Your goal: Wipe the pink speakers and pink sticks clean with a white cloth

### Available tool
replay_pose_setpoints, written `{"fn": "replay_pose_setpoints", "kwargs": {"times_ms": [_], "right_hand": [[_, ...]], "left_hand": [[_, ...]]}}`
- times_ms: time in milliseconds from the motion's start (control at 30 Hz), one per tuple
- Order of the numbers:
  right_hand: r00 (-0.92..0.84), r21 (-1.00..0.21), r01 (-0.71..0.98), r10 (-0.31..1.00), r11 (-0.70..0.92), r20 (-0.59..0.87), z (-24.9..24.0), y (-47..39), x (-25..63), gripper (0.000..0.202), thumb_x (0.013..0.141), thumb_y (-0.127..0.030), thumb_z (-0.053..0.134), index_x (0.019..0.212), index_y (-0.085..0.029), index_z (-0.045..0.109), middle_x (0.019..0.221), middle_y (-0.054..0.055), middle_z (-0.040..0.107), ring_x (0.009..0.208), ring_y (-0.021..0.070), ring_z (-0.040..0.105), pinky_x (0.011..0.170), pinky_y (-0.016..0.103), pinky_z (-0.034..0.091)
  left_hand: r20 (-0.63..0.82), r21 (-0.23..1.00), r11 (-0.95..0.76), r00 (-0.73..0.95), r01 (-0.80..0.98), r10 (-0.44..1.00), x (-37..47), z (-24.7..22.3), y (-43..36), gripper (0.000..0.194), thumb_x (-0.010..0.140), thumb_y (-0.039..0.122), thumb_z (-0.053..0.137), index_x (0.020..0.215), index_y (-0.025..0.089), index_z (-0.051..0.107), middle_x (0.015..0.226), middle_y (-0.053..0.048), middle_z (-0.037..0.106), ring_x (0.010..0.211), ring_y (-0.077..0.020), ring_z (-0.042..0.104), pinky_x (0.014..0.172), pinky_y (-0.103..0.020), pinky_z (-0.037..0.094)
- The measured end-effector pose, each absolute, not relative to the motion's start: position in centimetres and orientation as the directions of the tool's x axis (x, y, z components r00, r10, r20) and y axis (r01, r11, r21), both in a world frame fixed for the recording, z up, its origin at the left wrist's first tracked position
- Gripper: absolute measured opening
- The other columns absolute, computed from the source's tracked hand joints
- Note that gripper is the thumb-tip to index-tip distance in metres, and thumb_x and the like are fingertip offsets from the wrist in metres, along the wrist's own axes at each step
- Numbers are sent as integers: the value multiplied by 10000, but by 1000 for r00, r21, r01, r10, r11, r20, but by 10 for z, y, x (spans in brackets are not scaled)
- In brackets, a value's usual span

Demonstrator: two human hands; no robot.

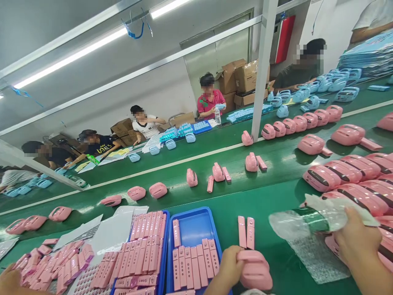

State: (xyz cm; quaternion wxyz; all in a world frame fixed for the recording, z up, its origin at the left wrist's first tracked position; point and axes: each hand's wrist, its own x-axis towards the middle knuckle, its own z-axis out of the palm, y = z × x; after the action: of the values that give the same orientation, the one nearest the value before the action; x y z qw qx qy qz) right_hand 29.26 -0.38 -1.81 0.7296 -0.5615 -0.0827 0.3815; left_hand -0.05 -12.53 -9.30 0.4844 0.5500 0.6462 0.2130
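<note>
At the bottom centre, my left hand [229, 264] closes around the handle end of a pink plastic housing [256, 274]. Two slim pink sticks [246, 231] lie on the green belt just beyond it. On the right, my right hand [357, 239] grips a clear plastic bottle [288, 225] with a green label, lying sideways. A whitish sheet [353, 211] shows by the fingers, and a grey-patterned sheet [324, 260] hangs under the bottle; whether the hand pinches both sheets I cannot tell. Rows of pink housings [322, 178] stand close behind that hand.
Left of my left hand is a blue tray [211, 219] partly filled with pink sticks. A fuller tray [166, 250] and loose sticks [67, 262] lie farther left, near another person's hand [10, 280]. A white post [260, 82] rises beyond the belt; several people sit across.
</note>
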Motion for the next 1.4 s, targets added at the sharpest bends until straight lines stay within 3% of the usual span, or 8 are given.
{"fn": "replay_pose_setpoints", "kwargs": {"times_ms": [100, 233, 467, 633, 733, 867, 1267, 1400], "right_hand": [[826, -997, -35, 560, -64, -65, -29, 0, 293, 279, 641, -390, 683, 848, -209, 634, 1189, 187, 581, 1174, 360, 481, 906, 497, 375], [390, -785, 619, 870, -7, 300, -40, 0, 284, 257, 749, -402, 590, 689, -154, 617, 920, 269, 640, 1029, 366, 576, 863, 444, 416], [169, -571, 821, 953, 5, 251, 2, 12, 288, 157, 811, -218, 539, 774, -99, 634, 859, 227, 637, 930, 293, 587, 778, 383, 407], [324, -768, 627, 940, -131, 104, 57, -6, 244, 299, 811, -372, 529, 713, -112, 639, 687, 147, 614, 791, 279, 585, 701, 393, 408], [-78, -960, 281, 997, 10, -12, 68, -48, 187, 452, 756, -550, 533, 757, -124, 685, 606, 85, 600, 708, 264, 588, 685, 391, 457], [-549, -925, -90, 757, 368, 354, 61, -108, 129, 492, 852, -549, 413, 1084, -191, 658, 972, 99, 666, 1030, 280, 560, 924, 421, 421], [-729, -715, -177, 397, 677, 557, 49, -119, 108, 489, 919, -448, 309, 1264, -188, 537, 1313, 105, 504, 1259, 258, 395, 1079, 422, 259], [-636, -910, -177, 662, 375, 397, 38, -117, 99, 544, 887, -553, 324, 1203, -196, 587, 1167, 107, 610, 1206, 267, 458, 1051, 444, 303]], "left_hand": [[-235, 896, 220, -10, 386, 972, -19, -74, -114, 356, 614, 34, 433, 855, 176, 653, 927, -60, 662, 912, -190, 582, 846, -306, 433], [20, 969, 5, -99, 246, 995, -42, -25, -101, 257, 617, 63, 497, 786, 178, 653, 864, -54, 653, 870, -198, 594, 817, -317, 445], [292, 953, -302, -348, 25, 891, -58, 39, -99, 115, 671, 125, 630, 731, 207, 682, 766, -17, 655, 771, -159, 607, 752, -295, 454], [297, 880, -406, -383, -246, 875, -50, 53, -104, 114, 586, 168, 758, 627, 248, 687, 643, 25, 599, 692, -127, 596, 725, -293, 474], [305, 822, -472, -456, -317, 836, -39, 58, -104, 194, 483, 173, 823, 577, 265, 680, 656, 39, 597, 665, -102, 590, 652, -243, 472], [235, 841, -464, -585, -278, 776, -30, 60, -105, 231, 440, 135, 829, 562, 237, 661, 638, 49, 598, 620, -95, 598, 604, -232, 479], [-42, 837, -270, -548, -476, 835, -44, 51, -118, 153, 523, 274, 756, 575, 194, 636, 593, 24, 656, 588, -140, 631, 624, -302, 510], [31, 868, -250, -455, -430, 890, -51, 54, -122, 158, 580, 290, 730, 554, 193, 608, 565, 27, 620, 562, -130, 610, 598, -289, 503]]}}
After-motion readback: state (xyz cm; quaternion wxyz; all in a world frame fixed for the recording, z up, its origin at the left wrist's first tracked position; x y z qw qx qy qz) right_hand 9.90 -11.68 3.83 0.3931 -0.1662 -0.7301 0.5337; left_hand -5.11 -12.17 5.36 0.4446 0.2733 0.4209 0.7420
